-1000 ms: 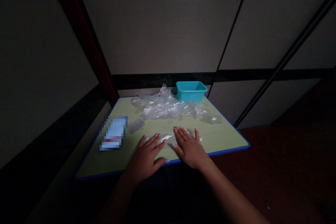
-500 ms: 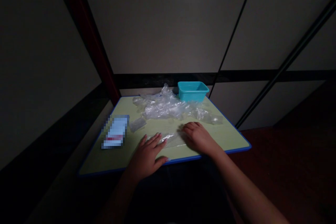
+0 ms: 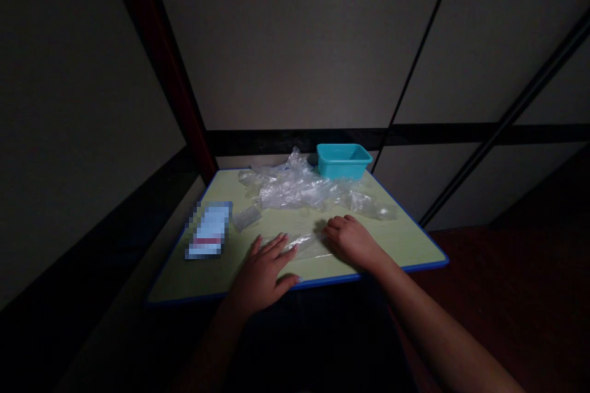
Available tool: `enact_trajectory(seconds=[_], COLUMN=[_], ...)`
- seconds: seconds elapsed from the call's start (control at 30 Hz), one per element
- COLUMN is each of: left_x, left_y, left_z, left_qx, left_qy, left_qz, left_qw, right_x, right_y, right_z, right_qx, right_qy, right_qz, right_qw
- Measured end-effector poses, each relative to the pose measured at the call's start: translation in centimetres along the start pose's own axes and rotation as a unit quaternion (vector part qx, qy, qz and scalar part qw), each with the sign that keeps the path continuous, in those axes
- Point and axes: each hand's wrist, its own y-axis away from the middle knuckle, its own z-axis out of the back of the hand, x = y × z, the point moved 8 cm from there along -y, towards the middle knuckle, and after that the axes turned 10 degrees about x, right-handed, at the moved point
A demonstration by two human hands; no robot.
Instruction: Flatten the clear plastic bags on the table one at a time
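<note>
A clear plastic bag (image 3: 310, 244) lies flattened along the near side of the table. My left hand (image 3: 263, 273) rests on its left end, palm down with the fingers spread. At the other end is my right hand (image 3: 351, 242), its fingers curled down and closed on the plastic; the fingertips are hidden beneath the hand. Beyond both hands spreads a heap of crumpled clear plastic bags (image 3: 295, 187). A small folded piece of clear plastic (image 3: 247, 218) sits to the left of the heap.
The pale green table (image 3: 193, 279) has a blue edge. A turquoise plastic basket (image 3: 343, 167) stands at the back right, against the heap. On the left lies a flat bluish thing (image 3: 209, 230), blurred by pixelation. A panelled wall (image 3: 295, 43) rises behind the table.
The whole view has shifted slightly, so everything appears a little further right. Both hands stay at the flattened bag, with the right fingers a little more curled.
</note>
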Motion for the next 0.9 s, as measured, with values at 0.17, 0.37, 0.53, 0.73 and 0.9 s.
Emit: enact_trajectory(seconds=[0.17, 0.37, 0.53, 0.73, 0.9], left_x=[0.1, 0.1, 0.0, 0.1, 0.1], left_y=[0.0, 0.0, 0.0, 0.0, 0.1], left_z=[0.1, 0.2, 0.3, 0.2, 0.2], left_qx=[-0.009, -0.001, -0.006, 0.001, -0.010], left_qy=[0.002, 0.000, 0.012, 0.009, 0.014], left_qz=[0.000, 0.002, -0.001, 0.004, -0.001], left_qw=[1.000, 1.000, 1.000, 1.000, 1.000], right_x=[0.5, -0.5, -1.3, -1.7, -2.3], right_y=[0.1, -0.1, 0.1, 0.3, 0.4], right_z=[0.1, -0.2, -0.3, 0.0, -0.3], right_qx=[-0.014, -0.009, -0.009, -0.020, -0.001], right_qy=[0.005, -0.006, -0.008, 0.000, -0.001], right_qz=[0.017, -0.007, -0.024, -0.038, -0.052], right_qw=[1.000, 1.000, 1.000, 0.999, 0.999])
